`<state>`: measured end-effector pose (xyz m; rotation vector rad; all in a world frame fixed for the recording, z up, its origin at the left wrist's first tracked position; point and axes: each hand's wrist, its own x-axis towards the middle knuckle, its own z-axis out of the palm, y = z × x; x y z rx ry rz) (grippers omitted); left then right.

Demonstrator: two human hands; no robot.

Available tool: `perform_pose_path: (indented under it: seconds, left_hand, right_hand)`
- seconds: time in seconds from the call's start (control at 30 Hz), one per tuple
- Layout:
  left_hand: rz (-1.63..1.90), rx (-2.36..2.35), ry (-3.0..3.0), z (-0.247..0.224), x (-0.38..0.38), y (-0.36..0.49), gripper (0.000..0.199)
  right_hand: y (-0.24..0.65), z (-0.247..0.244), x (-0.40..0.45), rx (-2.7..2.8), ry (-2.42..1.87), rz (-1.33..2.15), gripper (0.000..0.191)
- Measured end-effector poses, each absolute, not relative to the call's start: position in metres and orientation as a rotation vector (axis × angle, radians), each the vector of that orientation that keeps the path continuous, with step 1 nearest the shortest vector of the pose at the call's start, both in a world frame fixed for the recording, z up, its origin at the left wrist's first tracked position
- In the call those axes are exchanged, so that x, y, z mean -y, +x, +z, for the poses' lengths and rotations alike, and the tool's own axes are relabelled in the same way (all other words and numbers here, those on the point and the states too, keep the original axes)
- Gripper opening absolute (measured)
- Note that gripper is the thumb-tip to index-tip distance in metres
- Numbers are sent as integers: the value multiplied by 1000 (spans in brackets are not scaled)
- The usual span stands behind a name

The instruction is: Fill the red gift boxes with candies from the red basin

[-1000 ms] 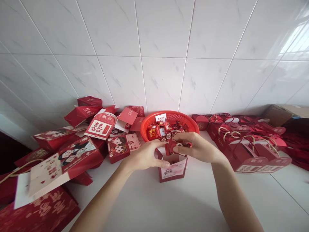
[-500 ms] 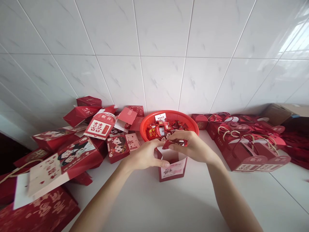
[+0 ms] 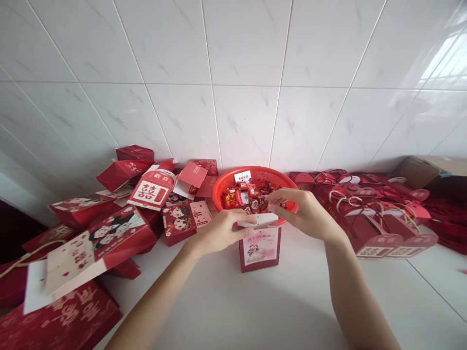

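Note:
A small red gift box [image 3: 260, 250] stands upright on the white table in front of me, its front printed with a pale pink picture of a couple. My left hand [image 3: 221, 233] pinches the box's upper left edge, fingers over the white top flap [image 3: 260, 220] and thumb at the front panel. At the box's upper right is my right hand [image 3: 301, 211], its fingers curved and a gap between thumb and forefinger; I see nothing held there. Behind the box, a red plastic basket [image 3: 217, 187] holds wrapped sweets [image 3: 242, 194], partly hidden by my hands.
Many red gift boxes [image 3: 151, 187] lie piled on the left. Boxes with rope handles [image 3: 379, 233] stand in rows on the right, beside dark red material [image 3: 447, 221] and a cardboard box [image 3: 419, 167]. A tiled wall [image 3: 244, 121] closes off the back.
The box's top flaps have come inward and now cover its opening. My right hand has moved slightly right and let go of the red piece it held. My left fingers have shifted over the top.

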<state>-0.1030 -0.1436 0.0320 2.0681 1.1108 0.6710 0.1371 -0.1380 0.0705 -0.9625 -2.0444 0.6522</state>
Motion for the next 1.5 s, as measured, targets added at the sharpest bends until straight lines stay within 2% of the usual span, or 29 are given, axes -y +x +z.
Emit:
perform_pose_path:
  seconds: [0.23, 0.33, 0.43, 0.5, 0.63, 0.87, 1.13, 1.37, 1.5]
  left_hand:
    - [703, -1028, 2360, 31, 146, -102, 27]
    - [880, -999, 2328, 34, 143, -105, 21]
    - [1101, -1035, 2203, 41, 141, -112, 22]
    - [1235, -1070, 2082, 46, 140, -117, 30]
    - [1394, -1056, 1867, 55, 138, -118, 51]
    - [1343, -1010, 1824, 60, 135, -106, 68]
    - [1465, -924, 1745, 50, 135, -104, 53]
    - [1534, -941, 1806, 55, 139, -104, 20]
    - [1555, -934, 1826, 56, 140, -101, 12]
  right_hand:
    - [144, 71, 133, 2058, -1005, 602, 21]
    - [145, 68, 128, 2062, -1013, 627, 26]
    - [144, 65, 124, 2033, -965, 745, 40]
    - [140, 63, 123, 2008, -898, 868, 46]
    - [128, 63, 124, 1922, -743, 1068, 38]
    - [123, 62, 127, 1668, -725, 1074, 42]
    - [122, 60, 123, 1689, -761, 1064, 42]
    - [121, 61, 126, 1744, -811, 917, 49]
    - [120, 64, 130, 1710, -859, 856, 57]
